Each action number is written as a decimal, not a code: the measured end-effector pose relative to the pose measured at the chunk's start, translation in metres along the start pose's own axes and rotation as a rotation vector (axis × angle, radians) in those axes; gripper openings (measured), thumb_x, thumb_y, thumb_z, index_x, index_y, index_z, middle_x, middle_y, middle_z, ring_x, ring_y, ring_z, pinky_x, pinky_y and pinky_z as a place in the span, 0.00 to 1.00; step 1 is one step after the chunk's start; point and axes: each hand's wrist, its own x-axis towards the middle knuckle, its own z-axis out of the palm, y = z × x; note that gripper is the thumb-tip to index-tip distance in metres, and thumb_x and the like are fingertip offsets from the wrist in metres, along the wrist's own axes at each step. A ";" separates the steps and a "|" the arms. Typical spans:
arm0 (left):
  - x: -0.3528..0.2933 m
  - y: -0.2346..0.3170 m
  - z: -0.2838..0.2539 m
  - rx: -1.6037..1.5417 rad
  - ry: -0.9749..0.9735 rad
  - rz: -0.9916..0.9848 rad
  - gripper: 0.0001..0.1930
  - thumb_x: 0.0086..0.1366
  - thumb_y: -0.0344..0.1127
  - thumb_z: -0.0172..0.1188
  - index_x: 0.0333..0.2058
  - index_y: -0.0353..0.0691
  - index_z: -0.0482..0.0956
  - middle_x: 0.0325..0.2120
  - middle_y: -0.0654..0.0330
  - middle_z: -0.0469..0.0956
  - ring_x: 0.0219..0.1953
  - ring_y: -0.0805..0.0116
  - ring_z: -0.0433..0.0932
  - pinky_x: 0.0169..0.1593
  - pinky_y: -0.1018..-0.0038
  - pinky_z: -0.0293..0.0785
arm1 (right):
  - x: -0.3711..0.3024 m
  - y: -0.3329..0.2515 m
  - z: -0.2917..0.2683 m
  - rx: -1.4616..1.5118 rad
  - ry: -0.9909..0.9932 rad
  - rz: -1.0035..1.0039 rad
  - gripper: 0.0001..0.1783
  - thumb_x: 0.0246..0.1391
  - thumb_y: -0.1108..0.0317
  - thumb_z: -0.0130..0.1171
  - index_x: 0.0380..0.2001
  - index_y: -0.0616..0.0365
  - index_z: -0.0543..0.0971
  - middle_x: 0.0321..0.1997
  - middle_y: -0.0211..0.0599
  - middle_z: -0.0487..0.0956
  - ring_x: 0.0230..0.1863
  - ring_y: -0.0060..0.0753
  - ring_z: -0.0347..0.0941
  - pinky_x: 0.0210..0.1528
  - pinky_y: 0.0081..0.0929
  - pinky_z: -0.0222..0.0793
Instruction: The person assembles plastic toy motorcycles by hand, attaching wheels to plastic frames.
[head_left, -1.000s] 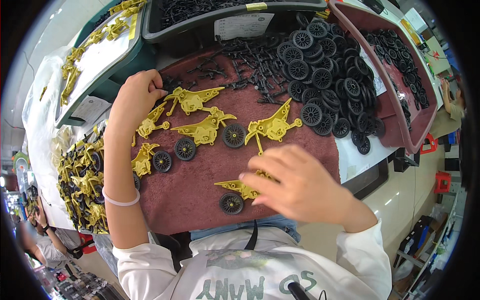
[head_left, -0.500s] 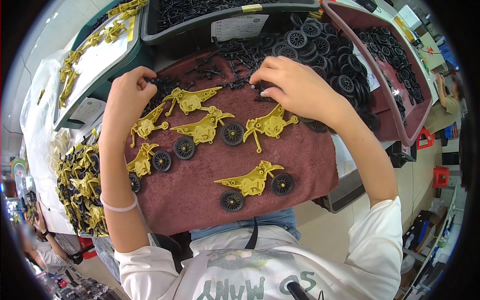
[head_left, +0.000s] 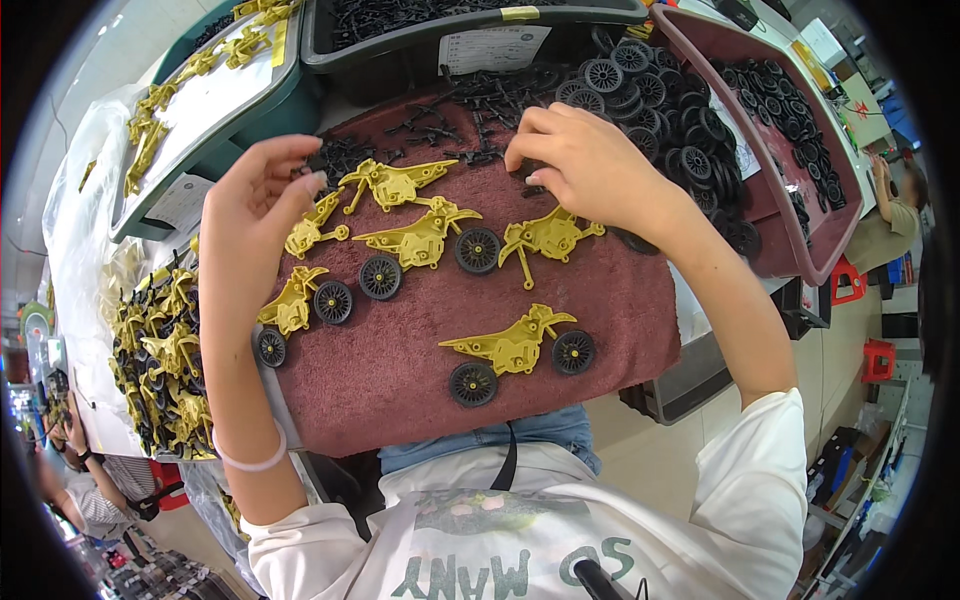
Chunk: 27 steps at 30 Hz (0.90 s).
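My left hand (head_left: pixel 255 195) is at the left edge of the maroon towel (head_left: pixel 390 420), thumb and forefinger apart beside small black plastic parts (head_left: pixel 345 155). Whether one of these touches the fingertips is unclear. At the towel's far side, my right hand (head_left: pixel 590 160) has its fingers bent toward the thumb over black parts; what they grip is mostly hidden. Between my hands lie yellow toy motorbike bodies, including a wheelless one (head_left: pixel 395 183) and another (head_left: pixel 548 237) to its right. A two-wheeled toy motorbike (head_left: pixel 515 345) lies nearest me; another (head_left: pixel 420 240) lies farther back.
Black spoked wheels (head_left: pixel 640 90) are heaped at the back right, beside a maroon bin (head_left: pixel 845 235) of wheels. A black bin (head_left: pixel 400 55) of small parts stands behind. At left are a teal bin (head_left: pixel 215 150) and piled yellow-and-black toys (head_left: pixel 165 360).
My left hand has turned slightly and its thumb and forefinger have spread farther apart. My right hand stays over the black parts. The whole view has shifted a little.
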 end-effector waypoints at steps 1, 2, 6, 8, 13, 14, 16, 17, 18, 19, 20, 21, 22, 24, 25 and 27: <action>-0.011 0.004 -0.001 -0.002 0.000 -0.001 0.10 0.64 0.25 0.60 0.43 0.29 0.78 0.31 0.62 0.79 0.31 0.77 0.76 0.38 0.79 0.74 | 0.002 -0.001 -0.002 0.023 -0.016 0.014 0.07 0.49 0.73 0.64 0.33 0.52 0.79 0.39 0.33 0.75 0.47 0.37 0.72 0.52 0.35 0.70; -0.023 0.008 -0.003 -0.015 -0.016 -0.062 0.09 0.64 0.25 0.60 0.43 0.29 0.78 0.31 0.62 0.79 0.31 0.77 0.76 0.38 0.80 0.74 | 0.003 -0.002 -0.002 0.046 -0.033 0.028 0.07 0.48 0.73 0.63 0.33 0.52 0.79 0.40 0.33 0.75 0.47 0.38 0.72 0.52 0.35 0.70; -0.072 0.004 -0.001 -0.151 0.023 -0.104 0.06 0.67 0.25 0.58 0.40 0.29 0.77 0.30 0.62 0.79 0.31 0.77 0.76 0.37 0.81 0.73 | 0.001 -0.003 0.003 -0.002 -0.013 0.003 0.09 0.47 0.75 0.60 0.34 0.51 0.79 0.40 0.34 0.75 0.47 0.40 0.72 0.52 0.37 0.69; -0.093 -0.003 0.004 -0.160 0.063 -0.066 0.05 0.68 0.25 0.58 0.39 0.29 0.77 0.30 0.61 0.79 0.30 0.77 0.76 0.36 0.81 0.72 | -0.001 0.000 0.008 0.045 0.043 -0.022 0.09 0.46 0.75 0.57 0.34 0.51 0.77 0.36 0.35 0.76 0.45 0.42 0.74 0.51 0.39 0.69; -0.137 -0.003 0.013 -0.239 0.114 -0.104 0.03 0.68 0.24 0.56 0.38 0.30 0.75 0.29 0.60 0.78 0.30 0.76 0.76 0.35 0.81 0.72 | 0.001 -0.002 -0.004 0.087 0.164 -0.001 0.07 0.47 0.74 0.54 0.33 0.55 0.74 0.29 0.39 0.77 0.34 0.47 0.75 0.42 0.42 0.71; -0.143 -0.001 0.017 -0.212 0.114 -0.095 0.03 0.67 0.24 0.57 0.37 0.30 0.75 0.29 0.59 0.78 0.30 0.75 0.76 0.35 0.80 0.72 | 0.001 -0.004 -0.008 0.174 0.224 0.071 0.08 0.47 0.74 0.54 0.34 0.56 0.74 0.29 0.39 0.77 0.33 0.48 0.75 0.40 0.42 0.72; -0.149 -0.010 0.026 -0.124 0.093 -0.024 0.03 0.64 0.22 0.60 0.35 0.30 0.77 0.28 0.57 0.78 0.30 0.71 0.77 0.35 0.78 0.72 | 0.001 -0.005 -0.013 0.231 0.228 0.192 0.11 0.49 0.76 0.55 0.38 0.58 0.74 0.32 0.41 0.79 0.36 0.51 0.77 0.39 0.42 0.73; -0.151 -0.010 0.028 -0.130 0.095 -0.024 0.03 0.64 0.22 0.60 0.35 0.30 0.77 0.28 0.57 0.78 0.30 0.71 0.77 0.35 0.78 0.72 | 0.001 -0.005 -0.011 0.226 0.225 0.191 0.11 0.49 0.76 0.55 0.38 0.58 0.74 0.32 0.41 0.79 0.36 0.51 0.77 0.39 0.42 0.73; -0.153 -0.008 0.031 -0.111 0.056 0.001 0.03 0.63 0.22 0.61 0.35 0.30 0.77 0.28 0.56 0.78 0.29 0.70 0.77 0.35 0.78 0.72 | -0.001 -0.005 -0.010 0.197 0.252 0.160 0.13 0.50 0.77 0.56 0.41 0.58 0.74 0.31 0.40 0.78 0.31 0.44 0.76 0.37 0.35 0.72; -0.156 -0.007 0.033 -0.092 0.018 0.026 0.03 0.61 0.22 0.61 0.34 0.31 0.78 0.28 0.56 0.79 0.29 0.68 0.77 0.35 0.77 0.72 | -0.002 -0.004 -0.009 0.167 0.278 0.130 0.14 0.51 0.78 0.57 0.43 0.58 0.74 0.30 0.40 0.76 0.27 0.38 0.75 0.35 0.29 0.71; -0.160 -0.009 0.034 -0.125 0.021 0.032 0.03 0.61 0.22 0.61 0.35 0.31 0.78 0.28 0.55 0.79 0.28 0.67 0.77 0.34 0.77 0.71 | -0.004 -0.003 -0.009 0.159 0.278 0.130 0.14 0.51 0.78 0.57 0.43 0.58 0.74 0.30 0.40 0.76 0.27 0.38 0.75 0.35 0.29 0.71; -0.163 -0.009 0.034 -0.130 0.023 0.037 0.03 0.61 0.22 0.61 0.35 0.31 0.78 0.28 0.55 0.79 0.28 0.67 0.77 0.34 0.77 0.71 | -0.004 -0.003 -0.010 0.149 0.258 0.168 0.15 0.51 0.78 0.57 0.45 0.58 0.75 0.30 0.41 0.77 0.28 0.40 0.76 0.36 0.31 0.71; -0.166 -0.009 0.034 -0.168 0.030 0.019 0.03 0.61 0.23 0.61 0.34 0.32 0.79 0.28 0.55 0.79 0.28 0.68 0.77 0.33 0.77 0.71 | -0.005 -0.002 -0.011 0.139 0.236 0.206 0.17 0.52 0.78 0.58 0.46 0.57 0.75 0.30 0.42 0.78 0.30 0.42 0.77 0.36 0.32 0.72; -0.172 -0.010 0.034 -0.212 0.035 0.000 0.03 0.62 0.23 0.61 0.34 0.32 0.79 0.28 0.56 0.79 0.28 0.69 0.76 0.33 0.78 0.70 | -0.005 -0.001 -0.012 0.073 0.245 0.205 0.17 0.52 0.77 0.58 0.46 0.56 0.76 0.32 0.43 0.78 0.32 0.45 0.78 0.38 0.34 0.72; -0.175 -0.011 0.033 -0.221 0.035 0.012 0.03 0.62 0.23 0.61 0.34 0.32 0.79 0.28 0.55 0.80 0.27 0.69 0.76 0.32 0.78 0.70 | -0.006 -0.001 -0.013 0.015 0.254 0.203 0.17 0.52 0.76 0.58 0.47 0.56 0.76 0.33 0.44 0.79 0.34 0.47 0.78 0.39 0.36 0.72; -0.177 -0.012 0.034 -0.232 0.031 0.020 0.02 0.62 0.24 0.61 0.34 0.32 0.80 0.28 0.55 0.80 0.27 0.69 0.76 0.32 0.78 0.70 | -0.005 0.000 -0.015 -0.031 0.252 0.181 0.16 0.52 0.76 0.58 0.46 0.55 0.76 0.34 0.44 0.79 0.36 0.48 0.77 0.40 0.37 0.72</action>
